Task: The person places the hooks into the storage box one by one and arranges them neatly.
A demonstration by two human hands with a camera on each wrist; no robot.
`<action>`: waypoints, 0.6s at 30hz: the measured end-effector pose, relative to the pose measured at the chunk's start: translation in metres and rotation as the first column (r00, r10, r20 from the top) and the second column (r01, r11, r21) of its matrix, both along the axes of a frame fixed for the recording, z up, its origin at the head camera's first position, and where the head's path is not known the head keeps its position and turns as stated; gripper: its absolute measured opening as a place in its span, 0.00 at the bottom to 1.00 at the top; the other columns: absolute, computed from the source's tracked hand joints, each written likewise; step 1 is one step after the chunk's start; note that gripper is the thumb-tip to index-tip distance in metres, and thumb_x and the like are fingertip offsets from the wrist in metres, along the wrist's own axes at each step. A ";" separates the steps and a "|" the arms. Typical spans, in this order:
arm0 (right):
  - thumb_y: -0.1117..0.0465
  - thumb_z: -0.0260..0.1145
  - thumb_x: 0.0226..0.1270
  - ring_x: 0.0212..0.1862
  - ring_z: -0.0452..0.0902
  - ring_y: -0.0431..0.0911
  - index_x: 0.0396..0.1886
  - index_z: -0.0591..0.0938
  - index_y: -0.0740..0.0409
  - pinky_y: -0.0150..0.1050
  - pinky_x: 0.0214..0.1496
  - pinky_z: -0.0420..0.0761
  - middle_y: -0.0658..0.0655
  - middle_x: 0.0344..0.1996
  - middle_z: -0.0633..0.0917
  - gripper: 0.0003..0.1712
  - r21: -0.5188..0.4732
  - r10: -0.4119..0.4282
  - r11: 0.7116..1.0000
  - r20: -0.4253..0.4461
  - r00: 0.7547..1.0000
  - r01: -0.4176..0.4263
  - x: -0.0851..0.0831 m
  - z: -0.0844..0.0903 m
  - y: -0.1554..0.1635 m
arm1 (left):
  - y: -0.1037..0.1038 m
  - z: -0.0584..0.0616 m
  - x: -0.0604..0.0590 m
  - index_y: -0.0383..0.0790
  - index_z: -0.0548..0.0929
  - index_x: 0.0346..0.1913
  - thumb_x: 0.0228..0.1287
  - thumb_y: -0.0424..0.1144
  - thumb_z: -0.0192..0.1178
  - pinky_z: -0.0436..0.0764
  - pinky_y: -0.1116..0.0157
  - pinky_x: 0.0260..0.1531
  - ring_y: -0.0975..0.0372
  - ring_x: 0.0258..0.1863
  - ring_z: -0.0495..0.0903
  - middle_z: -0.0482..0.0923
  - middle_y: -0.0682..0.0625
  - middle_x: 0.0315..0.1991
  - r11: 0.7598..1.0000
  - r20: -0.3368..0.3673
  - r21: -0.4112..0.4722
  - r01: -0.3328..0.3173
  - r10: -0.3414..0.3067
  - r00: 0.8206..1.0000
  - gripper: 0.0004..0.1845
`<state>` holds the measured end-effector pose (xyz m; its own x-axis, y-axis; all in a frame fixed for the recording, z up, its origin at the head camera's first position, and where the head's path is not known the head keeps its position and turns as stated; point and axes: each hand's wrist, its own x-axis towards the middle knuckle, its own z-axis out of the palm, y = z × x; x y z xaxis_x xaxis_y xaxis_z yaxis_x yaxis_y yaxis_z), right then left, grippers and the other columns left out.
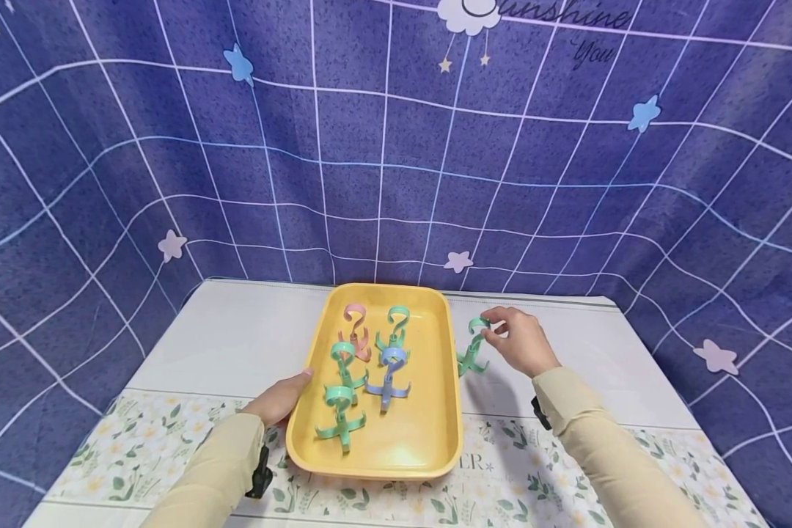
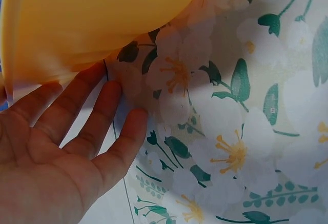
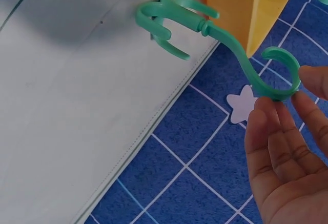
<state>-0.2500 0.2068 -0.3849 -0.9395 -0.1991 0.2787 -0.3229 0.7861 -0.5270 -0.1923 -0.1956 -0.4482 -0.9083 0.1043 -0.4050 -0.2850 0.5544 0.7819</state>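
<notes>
- We pinch a green plastic multi-prong hook [image 1: 472,347] by its curled top with our right hand [image 1: 521,342]; it stands on the white tablecloth [image 1: 237,337], just right of the yellow plastic tray [image 1: 396,447].
- Our left hand [image 1: 280,398], fingers straight, rests against the tray's left edge.
- Five hooks stand inside the tray.

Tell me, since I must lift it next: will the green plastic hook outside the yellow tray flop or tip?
The green plastic hook probably stays stiff: its curve holds shape as the right hand pinches it. It likely tips easily, standing on small prongs.
</notes>
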 end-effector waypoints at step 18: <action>0.61 0.69 0.71 0.41 0.85 0.53 0.48 0.86 0.62 0.52 0.46 0.82 0.58 0.40 0.88 0.11 -0.005 -0.030 1.000 0.032 0.999 0.030 -0.002 -0.013 0.002 | 0.001 0.002 0.000 0.27 0.70 0.68 0.84 0.55 0.30 0.76 0.51 0.55 0.59 0.38 0.84 0.84 0.47 0.40 1.000 0.013 -0.028 -0.001 0.002 1.000 0.35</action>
<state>-0.2518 0.2089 -0.3983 -0.9534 -0.1690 0.2499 -0.2822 0.7924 -0.5409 -0.1924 -0.1949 -0.4459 -0.9030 0.0913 -0.4198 -0.2962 0.5755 0.7623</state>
